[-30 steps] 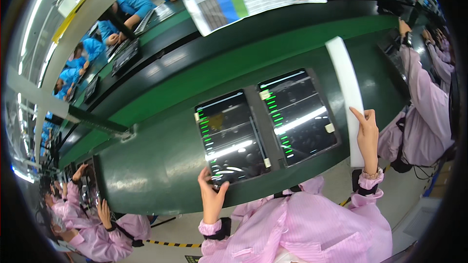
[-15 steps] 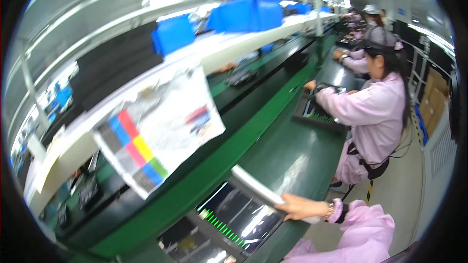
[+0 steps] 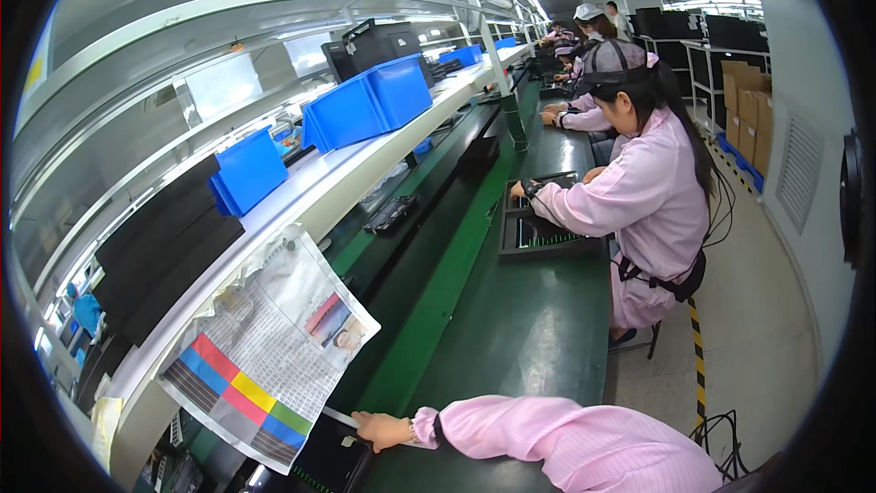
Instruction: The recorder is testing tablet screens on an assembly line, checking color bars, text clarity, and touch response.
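Observation:
My right hand [image 3: 383, 431], in a pink sleeve, reaches in from the lower right. Its fingers are closed round a flat white bar [image 3: 341, 417], most of which the hand covers. Just below lies a black tray [image 3: 356, 475] holding a dark panel [image 3: 324, 452] with a row of green strips along one edge. A hanging printed sheet [image 3: 274, 347] with coloured blocks covers part of that tray. My left hand is out of view.
A green bench [image 3: 529, 329] runs ahead; a co-worker in pink [image 3: 639, 183] works over another black tray [image 3: 547, 251]. Blue bins [image 3: 365, 110] and black stacked trays [image 3: 155, 246] stand on the white shelf [image 3: 401, 141] at left. Cartons [image 3: 748, 119] stand at far right.
The view has swung and sharpened. My right hand, still on the white bar, now appears farther left, near the hanging sheet; less of the bar and tray shows.

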A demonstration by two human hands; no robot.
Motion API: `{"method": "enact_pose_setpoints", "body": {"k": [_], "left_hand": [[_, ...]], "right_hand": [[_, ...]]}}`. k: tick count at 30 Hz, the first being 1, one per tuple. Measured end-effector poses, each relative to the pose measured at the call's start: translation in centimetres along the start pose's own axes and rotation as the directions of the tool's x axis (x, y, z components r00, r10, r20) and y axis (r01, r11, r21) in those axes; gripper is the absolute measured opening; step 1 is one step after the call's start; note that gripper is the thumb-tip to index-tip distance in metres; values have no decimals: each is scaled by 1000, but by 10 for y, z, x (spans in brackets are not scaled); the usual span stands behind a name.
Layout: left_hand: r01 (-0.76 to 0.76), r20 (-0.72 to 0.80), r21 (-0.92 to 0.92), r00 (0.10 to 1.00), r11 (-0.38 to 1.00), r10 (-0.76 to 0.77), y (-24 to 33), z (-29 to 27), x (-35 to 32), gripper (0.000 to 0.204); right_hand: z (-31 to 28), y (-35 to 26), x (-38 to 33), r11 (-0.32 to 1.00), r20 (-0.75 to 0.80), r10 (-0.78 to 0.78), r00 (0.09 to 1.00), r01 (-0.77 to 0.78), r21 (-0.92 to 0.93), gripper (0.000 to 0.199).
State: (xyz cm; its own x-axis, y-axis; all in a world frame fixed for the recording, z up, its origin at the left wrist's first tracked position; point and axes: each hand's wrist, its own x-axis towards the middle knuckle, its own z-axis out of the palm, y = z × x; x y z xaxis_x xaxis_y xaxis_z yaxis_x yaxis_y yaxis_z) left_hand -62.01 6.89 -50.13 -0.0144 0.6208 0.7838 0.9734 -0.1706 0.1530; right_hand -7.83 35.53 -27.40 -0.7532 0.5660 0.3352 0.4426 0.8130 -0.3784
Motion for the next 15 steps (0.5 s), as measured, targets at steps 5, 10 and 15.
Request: {"method": "enact_pose_setpoints", "body": {"k": [5, 10, 15], "left_hand": [[567, 185, 102, 796, 817, -576, 127, -14, 145, 100], [228, 241, 350, 916, 909, -322, 143, -72, 132, 97], [472, 242, -95, 865, 877, -439, 281, -108, 204, 58]], "right_hand": [[15, -9, 13, 971, -169, 103, 980, -136, -197, 32], [18, -13, 18, 963, -151, 182, 972, -207, -170, 27], [-17, 16, -36, 875, -312, 440, 842, -323, 362, 44]]}}
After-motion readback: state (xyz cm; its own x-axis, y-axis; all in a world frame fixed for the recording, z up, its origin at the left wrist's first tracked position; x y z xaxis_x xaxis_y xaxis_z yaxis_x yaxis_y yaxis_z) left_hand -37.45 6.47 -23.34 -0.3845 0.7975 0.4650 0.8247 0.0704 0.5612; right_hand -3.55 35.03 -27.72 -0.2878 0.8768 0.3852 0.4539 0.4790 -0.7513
